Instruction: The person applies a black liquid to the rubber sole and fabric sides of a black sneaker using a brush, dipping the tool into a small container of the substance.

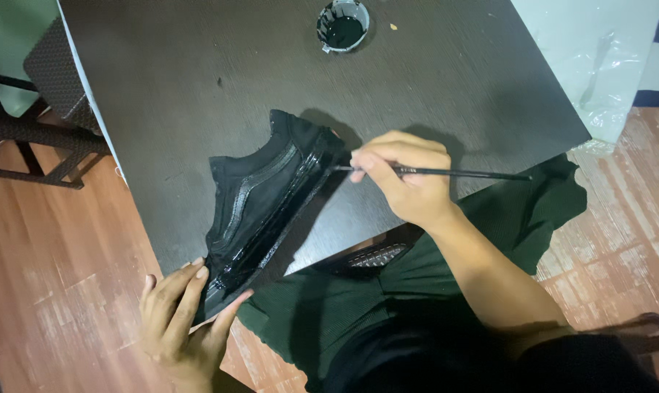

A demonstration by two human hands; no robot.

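Black shoe [260,200] lay tilted on the dark table [431,87], its heel gripped by left hand [180,324]. Right hand [406,182] pinched a thin brush [453,173] at the glossy sole edge. Best kept to short, light strokes, shoe braced firmly.

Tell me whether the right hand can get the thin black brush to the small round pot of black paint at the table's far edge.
Probably yes: bare dark table lies between the right hand and the pot.
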